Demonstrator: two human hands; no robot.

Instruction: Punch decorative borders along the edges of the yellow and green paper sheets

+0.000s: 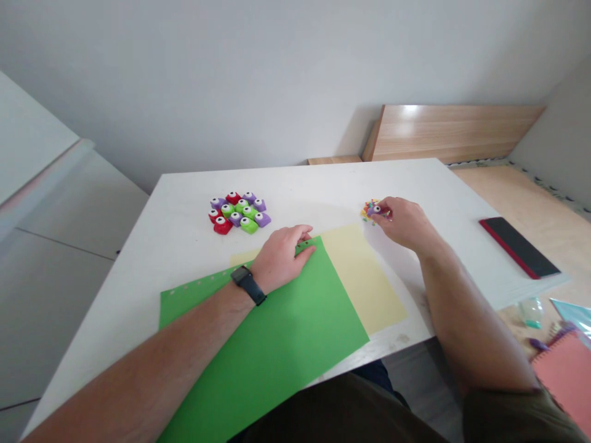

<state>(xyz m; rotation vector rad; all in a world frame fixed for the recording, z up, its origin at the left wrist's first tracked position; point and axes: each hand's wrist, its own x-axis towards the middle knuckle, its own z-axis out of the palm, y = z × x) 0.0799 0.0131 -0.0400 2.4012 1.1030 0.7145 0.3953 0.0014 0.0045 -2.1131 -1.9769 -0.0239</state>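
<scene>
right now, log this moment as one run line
left hand: on green paper sheet | right hand: holding purple craft punch by paper bits | rest: punches grouped on white table

A hand can pass over the white table [332, 184] between the cluster of craft punches [239, 212], upper middle, and the heap of paper confetti [367, 212]. Farther right, the black-and-red phone [519, 247] stands in the way, near the table's edge.

Green paper [272, 351], pale yellow paper [364, 277], and red, purple, green punches [239, 213].
</scene>
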